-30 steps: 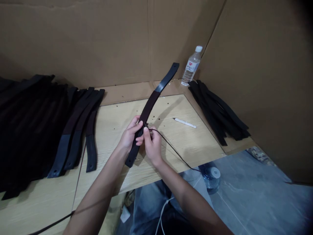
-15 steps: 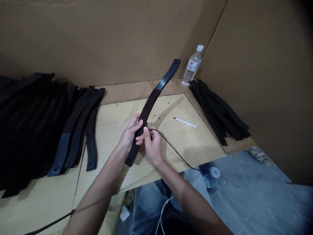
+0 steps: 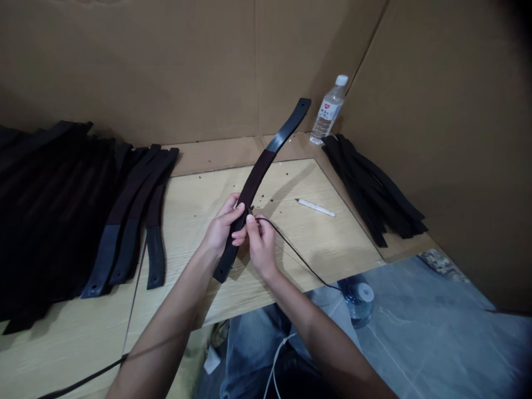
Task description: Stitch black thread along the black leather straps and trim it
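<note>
A long, curved black strip (image 3: 257,172) with a hole near each end and a dark brown middle section stands tilted, its far end raised toward the back. My left hand (image 3: 222,224) is closed around its lower part, the thumb pressing on the front face. Close beside, my right hand (image 3: 261,238) pinches at the strip's right edge, thumb against fingers. A thin black cord (image 3: 291,247) leads out of the right-hand fingers and runs down over the table's front edge. Something small and dark pokes out at the thumb tip, too small to name.
Many similar strips (image 3: 120,227) lie piled on the left; several plain black ones (image 3: 369,188) lie at right. A white pen-like stick (image 3: 316,208), dark crumbs and a water bottle (image 3: 327,113) are on the table (image 3: 191,288). Cardboard walls (image 3: 187,72) enclose the back and right.
The right hand has shifted very slightly to the right at the strip's edge. The strip's far end leans a touch further right. The left hand keeps its hold.
</note>
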`<control>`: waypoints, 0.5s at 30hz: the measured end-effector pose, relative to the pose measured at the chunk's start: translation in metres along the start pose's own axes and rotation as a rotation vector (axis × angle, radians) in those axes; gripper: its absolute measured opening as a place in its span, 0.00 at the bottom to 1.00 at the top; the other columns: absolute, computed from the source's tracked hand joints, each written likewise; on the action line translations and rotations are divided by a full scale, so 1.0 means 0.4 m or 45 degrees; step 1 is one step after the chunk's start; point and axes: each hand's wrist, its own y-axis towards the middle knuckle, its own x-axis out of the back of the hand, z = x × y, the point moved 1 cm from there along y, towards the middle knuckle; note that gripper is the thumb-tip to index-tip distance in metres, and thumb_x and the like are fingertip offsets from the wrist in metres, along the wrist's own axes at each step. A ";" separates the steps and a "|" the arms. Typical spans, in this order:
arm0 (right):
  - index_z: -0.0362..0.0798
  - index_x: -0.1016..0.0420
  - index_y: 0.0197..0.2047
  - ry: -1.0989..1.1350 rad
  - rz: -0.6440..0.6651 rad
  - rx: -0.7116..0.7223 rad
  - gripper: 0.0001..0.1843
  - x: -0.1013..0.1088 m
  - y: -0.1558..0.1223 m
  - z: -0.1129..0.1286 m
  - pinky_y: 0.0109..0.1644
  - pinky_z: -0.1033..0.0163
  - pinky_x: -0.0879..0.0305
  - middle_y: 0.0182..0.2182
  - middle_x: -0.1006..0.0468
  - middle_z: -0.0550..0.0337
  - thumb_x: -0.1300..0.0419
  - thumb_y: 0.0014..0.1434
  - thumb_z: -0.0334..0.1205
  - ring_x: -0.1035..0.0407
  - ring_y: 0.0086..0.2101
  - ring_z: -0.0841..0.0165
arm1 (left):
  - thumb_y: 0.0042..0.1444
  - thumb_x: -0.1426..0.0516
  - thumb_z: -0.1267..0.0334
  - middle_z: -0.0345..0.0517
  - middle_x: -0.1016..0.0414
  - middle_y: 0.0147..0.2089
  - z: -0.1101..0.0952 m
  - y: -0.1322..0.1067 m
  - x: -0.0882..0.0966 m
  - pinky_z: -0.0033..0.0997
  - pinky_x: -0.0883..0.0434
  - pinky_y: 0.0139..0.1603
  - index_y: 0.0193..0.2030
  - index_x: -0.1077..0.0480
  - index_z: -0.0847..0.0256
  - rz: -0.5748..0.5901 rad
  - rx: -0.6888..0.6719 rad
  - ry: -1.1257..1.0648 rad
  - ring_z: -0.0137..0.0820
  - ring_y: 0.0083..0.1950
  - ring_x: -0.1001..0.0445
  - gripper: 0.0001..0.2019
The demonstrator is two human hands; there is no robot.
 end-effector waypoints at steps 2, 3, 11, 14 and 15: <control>0.47 0.42 0.31 0.035 0.015 -0.004 0.18 0.000 -0.001 0.002 0.23 0.70 0.34 0.21 0.25 0.62 0.48 0.62 0.54 0.30 0.18 0.72 | 0.53 0.42 0.63 0.30 0.41 0.24 -0.001 0.000 0.001 0.14 0.49 0.08 0.42 0.42 0.53 0.002 -0.001 0.008 0.16 0.12 0.47 0.13; 0.47 0.42 0.31 0.036 0.016 0.000 0.18 0.000 -0.002 0.002 0.23 0.70 0.34 0.21 0.25 0.62 0.48 0.62 0.54 0.30 0.18 0.72 | 0.53 0.42 0.63 0.30 0.41 0.24 -0.002 0.001 0.002 0.14 0.49 0.08 0.42 0.42 0.53 0.005 -0.004 0.012 0.16 0.12 0.47 0.13; 0.47 0.40 0.29 0.218 -0.061 -0.092 0.20 -0.005 0.008 0.007 0.19 0.70 0.41 0.15 0.34 0.68 0.47 0.59 0.57 0.40 0.14 0.75 | 0.54 0.43 0.62 0.32 0.40 0.26 -0.005 0.003 0.004 0.15 0.50 0.08 0.42 0.42 0.54 0.053 -0.072 0.019 0.16 0.12 0.47 0.12; 0.47 0.41 0.25 0.297 -0.107 -0.201 0.23 0.002 0.016 0.002 0.14 0.70 0.54 0.11 0.45 0.72 0.45 0.55 0.59 0.53 0.11 0.78 | 0.54 0.43 0.64 0.33 0.39 0.29 -0.005 0.006 0.004 0.15 0.50 0.09 0.42 0.42 0.55 0.024 -0.098 0.013 0.15 0.12 0.47 0.12; 0.48 0.42 0.24 0.315 -0.106 -0.243 0.24 0.005 0.018 -0.002 0.14 0.69 0.58 0.10 0.48 0.72 0.44 0.54 0.60 0.55 0.11 0.78 | 0.53 0.43 0.64 0.33 0.39 0.29 -0.005 0.007 0.006 0.15 0.50 0.09 0.42 0.42 0.55 0.011 -0.102 0.015 0.14 0.12 0.47 0.12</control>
